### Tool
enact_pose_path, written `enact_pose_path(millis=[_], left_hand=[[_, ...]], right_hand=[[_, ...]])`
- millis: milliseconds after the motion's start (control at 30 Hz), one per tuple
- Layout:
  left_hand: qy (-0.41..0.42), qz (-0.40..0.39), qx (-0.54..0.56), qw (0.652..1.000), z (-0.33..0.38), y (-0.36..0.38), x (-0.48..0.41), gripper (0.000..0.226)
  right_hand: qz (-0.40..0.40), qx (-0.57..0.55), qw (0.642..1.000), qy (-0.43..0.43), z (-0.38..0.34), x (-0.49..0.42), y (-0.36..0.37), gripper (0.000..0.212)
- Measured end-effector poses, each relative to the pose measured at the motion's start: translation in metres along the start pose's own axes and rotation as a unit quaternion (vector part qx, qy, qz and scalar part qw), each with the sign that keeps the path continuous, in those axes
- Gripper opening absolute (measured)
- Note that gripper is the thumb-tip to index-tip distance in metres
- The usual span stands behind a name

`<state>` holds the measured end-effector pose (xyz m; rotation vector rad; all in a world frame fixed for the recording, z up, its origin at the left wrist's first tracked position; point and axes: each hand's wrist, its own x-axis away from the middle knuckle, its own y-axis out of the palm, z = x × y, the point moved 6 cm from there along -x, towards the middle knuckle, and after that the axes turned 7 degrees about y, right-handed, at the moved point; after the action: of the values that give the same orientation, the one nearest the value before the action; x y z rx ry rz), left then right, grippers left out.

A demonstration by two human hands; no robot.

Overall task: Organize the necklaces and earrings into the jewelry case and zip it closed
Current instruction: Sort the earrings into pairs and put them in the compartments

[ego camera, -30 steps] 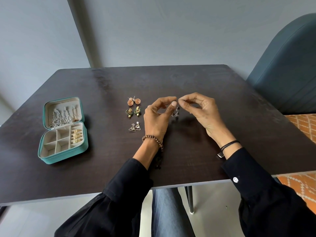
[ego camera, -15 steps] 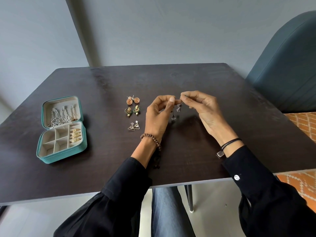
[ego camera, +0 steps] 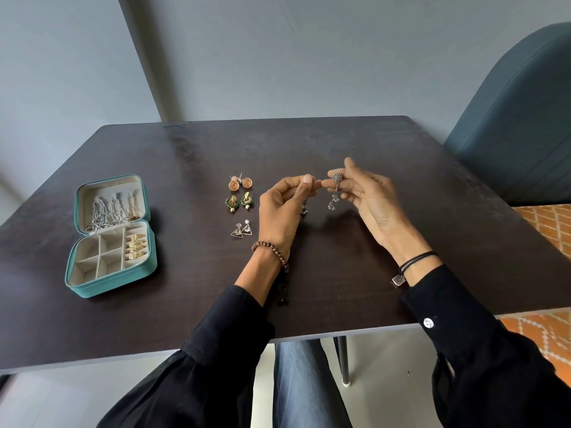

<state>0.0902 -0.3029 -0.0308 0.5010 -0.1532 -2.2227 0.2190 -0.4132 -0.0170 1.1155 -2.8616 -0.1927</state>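
My right hand (ego camera: 367, 199) pinches a dark silver dangle earring (ego camera: 336, 188) by its flower top, above the table's middle. My left hand (ego camera: 282, 208) pinches its twin, whose dangle (ego camera: 304, 208) shows below the fingers. The teal jewelry case (ego camera: 136, 273) lies open at the left, with chains (ego camera: 108, 213) in the lid and gold earrings (ego camera: 136, 248) in one slot. On the table between case and hands lie a round orange earring pair (ego camera: 239, 182), a green pair (ego camera: 239, 202) and a triangle pair (ego camera: 242, 230).
The dark wooden table (ego camera: 340, 140) ends at a near edge by my lap. A blue-grey chair (ego camera: 522, 125) stands at the right. An orange patterned rug (ego camera: 547, 223) lies beyond the right edge. Grey walls stand behind.
My hands have drawn apart, splitting the silver pair: the right hand now holds one earring up with its flower top showing, while the left keeps the other.
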Motion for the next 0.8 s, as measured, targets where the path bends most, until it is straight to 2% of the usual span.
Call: enact_pose_path(millis=[167,400,500,600,667,800], left_hand=[[-0.002,0.008,0.030,1.000,0.0016,-0.0023,-0.0017,0.025],[-0.054,0.021,0.053,0.997,0.0016,-0.0038,-0.0004,0.036],[-0.076,0.023,0.063,0.995,0.0030,-0.0041,-0.0001,0.037],[-0.069,0.014,0.064,0.995,0.0044,-0.0031,-0.0005,0.026],[-0.039,-0.004,0.034,0.999,0.0031,-0.0030,-0.0007,0.019],[-0.002,-0.031,-0.058,0.998,-0.0050,-0.0012,-0.0026,0.015]], right_hand=[[-0.006,0.015,1.000,0.026,-0.0016,0.0024,0.0004,0.058],[-0.021,0.023,0.999,0.024,-0.0022,0.0043,0.0028,0.062],[-0.020,0.017,0.999,0.026,-0.0017,0.0035,0.0027,0.056],[-0.026,0.022,0.999,0.014,-0.0017,0.0029,0.0035,0.037],[-0.034,0.042,0.998,-0.006,-0.0011,0.0034,0.0040,0.027],[-0.032,0.080,0.996,-0.039,-0.0013,0.0059,0.0053,0.027]])
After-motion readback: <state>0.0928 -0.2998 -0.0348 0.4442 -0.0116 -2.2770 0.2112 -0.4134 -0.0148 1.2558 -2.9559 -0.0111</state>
